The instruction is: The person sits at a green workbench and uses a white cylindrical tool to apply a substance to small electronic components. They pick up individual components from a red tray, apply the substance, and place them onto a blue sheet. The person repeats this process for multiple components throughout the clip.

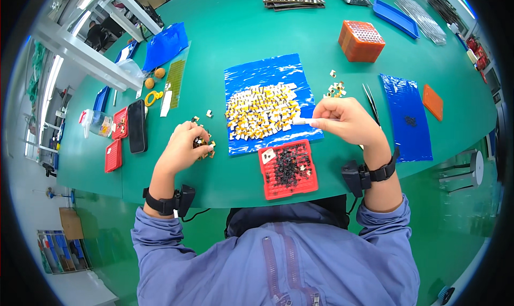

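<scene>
My left hand (pixel 183 146) rests on the green table, its thumb and fingers curled round small dark-and-gold parts (pixel 211 147) in a loose heap. In my right hand (pixel 348 121), thumb and forefinger pinch a short whitish piece (pixel 302 121), its kind unclear, at the right edge of a pile. That pile of small white-and-yellow parts (pixel 259 113) covers much of a blue plastic sheet (pixel 262 73). Between my hands, nearer to me, a ribbed red tray (pixel 290 191) holds many tiny black pieces (pixel 289 167) and a few pale ones.
Tweezers (pixel 370 101) lie right of my right hand, near loose parts (pixel 336 89). Beyond are a second blue sheet (pixel 409 100), an orange block stack (pixel 360 44) and a blue tray (pixel 395 19). At left lie a black phone (pixel 138 126) and red trays (pixel 113 156).
</scene>
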`<state>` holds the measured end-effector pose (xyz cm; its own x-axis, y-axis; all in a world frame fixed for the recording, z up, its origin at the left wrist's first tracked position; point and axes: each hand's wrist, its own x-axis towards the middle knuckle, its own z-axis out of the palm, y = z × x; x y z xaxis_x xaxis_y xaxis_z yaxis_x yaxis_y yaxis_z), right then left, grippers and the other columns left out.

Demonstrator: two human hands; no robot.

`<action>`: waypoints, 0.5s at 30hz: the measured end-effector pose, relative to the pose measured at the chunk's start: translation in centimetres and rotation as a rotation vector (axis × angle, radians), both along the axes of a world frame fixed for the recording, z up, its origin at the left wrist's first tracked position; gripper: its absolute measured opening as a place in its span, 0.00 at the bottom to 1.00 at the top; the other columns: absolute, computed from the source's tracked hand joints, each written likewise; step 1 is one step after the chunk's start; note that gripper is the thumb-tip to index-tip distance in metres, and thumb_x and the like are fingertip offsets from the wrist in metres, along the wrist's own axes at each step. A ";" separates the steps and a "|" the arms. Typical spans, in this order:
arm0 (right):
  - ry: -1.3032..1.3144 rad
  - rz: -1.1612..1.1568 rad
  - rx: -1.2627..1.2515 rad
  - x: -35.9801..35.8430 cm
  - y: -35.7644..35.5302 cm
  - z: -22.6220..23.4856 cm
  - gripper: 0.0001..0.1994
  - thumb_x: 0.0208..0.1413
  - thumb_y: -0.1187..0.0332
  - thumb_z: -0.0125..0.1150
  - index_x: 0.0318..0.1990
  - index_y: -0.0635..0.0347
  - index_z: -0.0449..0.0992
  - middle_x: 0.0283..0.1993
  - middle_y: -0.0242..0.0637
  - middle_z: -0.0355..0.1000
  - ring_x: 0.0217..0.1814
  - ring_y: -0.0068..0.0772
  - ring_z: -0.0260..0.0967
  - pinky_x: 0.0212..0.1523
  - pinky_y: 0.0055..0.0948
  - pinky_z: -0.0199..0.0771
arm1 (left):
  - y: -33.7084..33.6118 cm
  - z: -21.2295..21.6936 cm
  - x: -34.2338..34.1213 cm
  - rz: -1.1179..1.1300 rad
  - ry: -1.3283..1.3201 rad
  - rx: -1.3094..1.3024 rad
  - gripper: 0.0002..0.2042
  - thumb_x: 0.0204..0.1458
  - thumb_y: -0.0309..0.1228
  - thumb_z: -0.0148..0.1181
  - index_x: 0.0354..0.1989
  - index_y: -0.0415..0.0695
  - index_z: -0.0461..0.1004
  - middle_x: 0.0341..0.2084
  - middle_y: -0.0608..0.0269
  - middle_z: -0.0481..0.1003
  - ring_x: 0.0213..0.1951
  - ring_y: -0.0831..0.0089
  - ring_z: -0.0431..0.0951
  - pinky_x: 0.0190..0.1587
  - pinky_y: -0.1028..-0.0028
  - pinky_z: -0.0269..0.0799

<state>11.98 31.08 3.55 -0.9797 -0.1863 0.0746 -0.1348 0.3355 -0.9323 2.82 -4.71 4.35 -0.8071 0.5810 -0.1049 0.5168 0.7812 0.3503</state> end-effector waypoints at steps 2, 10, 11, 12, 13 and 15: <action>-0.016 0.000 -0.004 0.0 0.0 0.1 0.07 0.51 0.69 0.62 0.28 0.64 0.73 0.17 0.25 0.64 0.20 0.12 0.56 0.19 0.18 0.54 | -0.4 -0.9 -0.1 -0.030 0.018 0.032 0.08 0.42 0.27 0.65 0.30 0.43 0.73 0.33 0.59 0.68 0.39 0.64 0.67 0.41 0.68 0.66; -0.042 0.003 -0.048 -0.1 0.1 -0.2 0.07 0.51 0.70 0.62 0.28 0.64 0.73 0.18 0.24 0.64 0.21 0.11 0.56 0.19 0.17 0.54 | 0.5 -0.8 0.4 0.038 -0.034 0.109 0.07 0.44 0.23 0.62 0.24 0.39 0.68 0.25 0.59 0.70 0.27 0.69 0.71 0.30 0.72 0.68; -0.033 0.004 -0.048 -0.1 0.1 -0.3 0.07 0.51 0.70 0.62 0.28 0.64 0.73 0.18 0.24 0.64 0.21 0.11 0.56 0.19 0.17 0.54 | 1.2 0.0 0.8 0.099 -0.067 0.109 0.07 0.44 0.24 0.61 0.24 0.39 0.67 0.23 0.59 0.69 0.28 0.68 0.71 0.32 0.71 0.67; -0.024 0.003 -0.045 -0.1 0.0 -0.4 0.07 0.51 0.70 0.63 0.28 0.64 0.73 0.18 0.24 0.64 0.20 0.11 0.56 0.19 0.17 0.54 | 1.8 0.6 1.2 0.158 -0.100 0.112 0.08 0.44 0.24 0.61 0.23 0.39 0.66 0.22 0.59 0.69 0.29 0.67 0.70 0.33 0.70 0.67; -0.015 0.002 -0.042 -0.1 0.1 -0.5 0.07 0.51 0.69 0.63 0.28 0.64 0.73 0.18 0.24 0.64 0.20 0.11 0.56 0.19 0.17 0.54 | 2.4 1.3 1.5 0.150 -0.122 0.183 0.06 0.45 0.23 0.61 0.25 0.39 0.68 0.23 0.60 0.69 0.29 0.70 0.71 0.32 0.72 0.67; 0.002 0.024 0.013 0.0 0.2 -0.3 0.08 0.49 0.69 0.64 0.28 0.63 0.73 0.17 0.23 0.64 0.20 0.11 0.56 0.20 0.16 0.55 | 3.3 2.4 2.3 0.144 -0.166 0.327 0.04 0.47 0.22 0.59 0.27 0.37 0.70 0.25 0.62 0.69 0.28 0.74 0.71 0.30 0.75 0.67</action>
<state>11.93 31.23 3.25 -0.9747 -0.2109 0.0738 -0.1448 0.3443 -0.9276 5.12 -1.37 6.74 -0.8704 0.4876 -0.0684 0.3258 0.6745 0.6625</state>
